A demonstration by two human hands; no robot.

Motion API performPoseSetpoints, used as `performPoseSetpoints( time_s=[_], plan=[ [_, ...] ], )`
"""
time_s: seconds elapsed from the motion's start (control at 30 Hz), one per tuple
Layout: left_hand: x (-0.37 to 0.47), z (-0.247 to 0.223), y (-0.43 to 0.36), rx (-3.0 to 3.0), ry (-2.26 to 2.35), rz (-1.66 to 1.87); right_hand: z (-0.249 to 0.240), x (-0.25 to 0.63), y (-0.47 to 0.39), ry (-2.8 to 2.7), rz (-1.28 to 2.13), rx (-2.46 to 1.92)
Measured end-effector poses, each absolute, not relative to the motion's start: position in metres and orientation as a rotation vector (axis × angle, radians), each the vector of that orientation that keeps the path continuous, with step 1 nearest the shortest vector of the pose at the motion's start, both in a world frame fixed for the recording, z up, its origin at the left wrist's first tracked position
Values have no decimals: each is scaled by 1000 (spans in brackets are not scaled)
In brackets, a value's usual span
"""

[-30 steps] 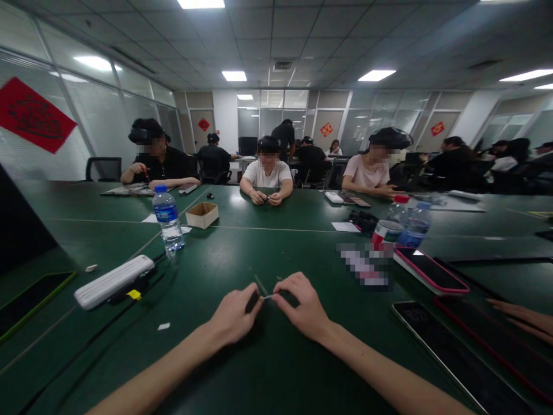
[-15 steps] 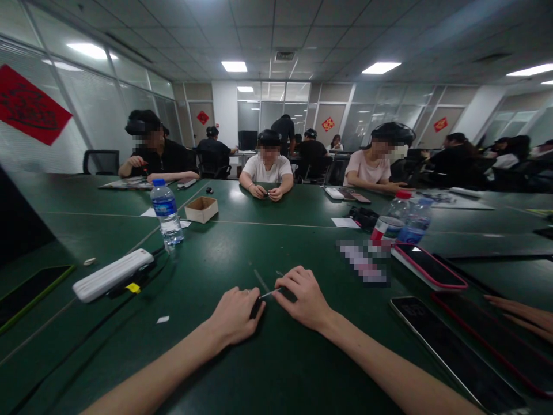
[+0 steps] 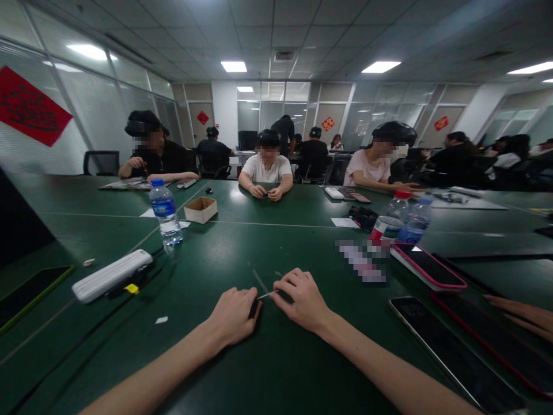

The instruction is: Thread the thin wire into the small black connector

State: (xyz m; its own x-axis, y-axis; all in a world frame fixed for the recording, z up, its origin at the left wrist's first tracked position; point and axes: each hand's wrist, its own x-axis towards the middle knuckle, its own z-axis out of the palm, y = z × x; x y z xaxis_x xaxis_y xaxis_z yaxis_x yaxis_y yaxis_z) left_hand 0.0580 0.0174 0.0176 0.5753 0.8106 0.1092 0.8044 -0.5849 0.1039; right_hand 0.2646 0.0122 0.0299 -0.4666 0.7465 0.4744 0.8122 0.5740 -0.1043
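Note:
Both of my hands are close together over the green table. My right hand is closed in a pinch on the near end of a thin, pale stick. The other end of this stick reaches to the fingertips of my left hand. My left hand is closed, its fingers curled down with something dark between thumb and fingers, too hidden to name. Just beyond my hands, a narrow clear strip lies on the tabletop.
Left of my hands are a white power bank with a black cable, a water bottle and a small open box. On the right lie phones, two bottles and another person's hand. People sit across the table.
My right hand has shifted very slightly, and the stick between my hands sits at nearly the same angle. My left hand has barely moved.

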Motion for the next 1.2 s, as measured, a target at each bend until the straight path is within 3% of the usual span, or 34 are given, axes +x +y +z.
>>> performPoseSetpoints(
  time_s=[0.63,1.2],
  plan=[
    [59,20,16,2794,1345,260,33,267,13,-2358,15,-1281],
    [58,24,16,2774,1340,230,36,266,14,-2369,-1,-1251]
  ],
)
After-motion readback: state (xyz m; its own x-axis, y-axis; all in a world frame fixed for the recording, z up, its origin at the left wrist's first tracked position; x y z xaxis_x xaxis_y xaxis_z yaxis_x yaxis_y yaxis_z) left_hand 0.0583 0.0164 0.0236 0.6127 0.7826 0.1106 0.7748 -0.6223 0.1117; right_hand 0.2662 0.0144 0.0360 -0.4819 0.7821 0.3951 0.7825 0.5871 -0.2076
